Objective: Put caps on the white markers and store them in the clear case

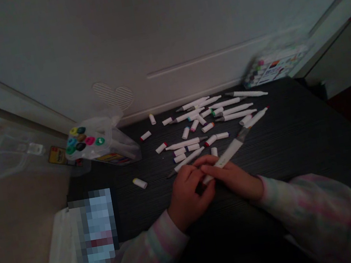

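Observation:
Both my hands meet over a dark table (pixel 298 138). My right hand (pixel 233 178) is closed round a white marker (pixel 231 151) whose uncapped dark tip points up and right. My left hand (pixel 188 194) is curled at the marker's lower end, fingers pinched there; I cannot make out what they hold. Several white markers (pixel 226 111) and loose caps (pixel 161 147) lie scattered just beyond my hands. One yellow-ended cap (pixel 139 183) lies alone to the left.
A clear plastic marker case (pixel 96 142) with coloured cap ends lies on its side at the table's left edge. A printed box (pixel 274 65) stands at the back right by the white wall. A white object and a blurred patch sit at lower left.

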A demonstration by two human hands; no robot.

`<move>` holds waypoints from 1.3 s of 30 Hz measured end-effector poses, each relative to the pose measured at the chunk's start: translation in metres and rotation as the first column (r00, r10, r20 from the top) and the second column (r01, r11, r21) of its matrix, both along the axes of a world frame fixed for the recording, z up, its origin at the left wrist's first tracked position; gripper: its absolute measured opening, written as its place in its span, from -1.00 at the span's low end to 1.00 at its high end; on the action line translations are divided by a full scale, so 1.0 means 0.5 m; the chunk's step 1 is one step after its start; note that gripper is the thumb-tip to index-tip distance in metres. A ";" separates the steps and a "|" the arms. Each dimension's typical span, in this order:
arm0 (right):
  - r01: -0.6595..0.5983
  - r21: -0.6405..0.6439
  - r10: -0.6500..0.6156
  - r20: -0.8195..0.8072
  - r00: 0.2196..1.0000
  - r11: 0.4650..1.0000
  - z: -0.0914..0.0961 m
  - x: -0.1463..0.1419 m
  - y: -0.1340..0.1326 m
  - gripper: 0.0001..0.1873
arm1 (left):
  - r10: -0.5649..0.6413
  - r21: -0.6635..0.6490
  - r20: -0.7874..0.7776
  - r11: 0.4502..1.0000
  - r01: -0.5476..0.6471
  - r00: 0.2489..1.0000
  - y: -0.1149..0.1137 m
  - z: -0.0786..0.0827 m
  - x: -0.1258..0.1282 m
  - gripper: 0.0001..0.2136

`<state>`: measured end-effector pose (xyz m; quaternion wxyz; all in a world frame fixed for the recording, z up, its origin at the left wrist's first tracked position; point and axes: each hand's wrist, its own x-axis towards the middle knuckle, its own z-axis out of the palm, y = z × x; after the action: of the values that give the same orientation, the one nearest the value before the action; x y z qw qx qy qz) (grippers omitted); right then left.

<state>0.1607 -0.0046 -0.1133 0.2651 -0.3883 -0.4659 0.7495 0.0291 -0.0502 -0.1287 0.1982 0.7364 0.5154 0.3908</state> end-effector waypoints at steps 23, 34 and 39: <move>-0.018 0.009 0.019 -0.003 1.000 1.000 0.002 0.001 0.001 -0.84 | -0.007 0.000 -0.025 1.000 0.007 1.000 0.001 0.000 -0.001 -0.96; -0.020 0.025 0.020 0.027 0.999 0.999 0.005 -0.001 0.002 -0.83 | 0.001 -0.014 -0.008 1.000 -0.001 1.000 0.000 0.001 -0.001 -0.97; -0.030 0.033 0.029 0.030 0.999 0.999 0.004 0.000 0.002 -0.83 | -0.005 -0.017 -0.006 1.000 0.005 1.000 0.000 0.002 -0.001 -0.98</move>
<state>0.1609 -0.0036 -0.1112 0.2534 -0.3880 -0.4879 0.7398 0.0287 -0.0500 -0.1275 0.2041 0.7370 0.5175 0.3837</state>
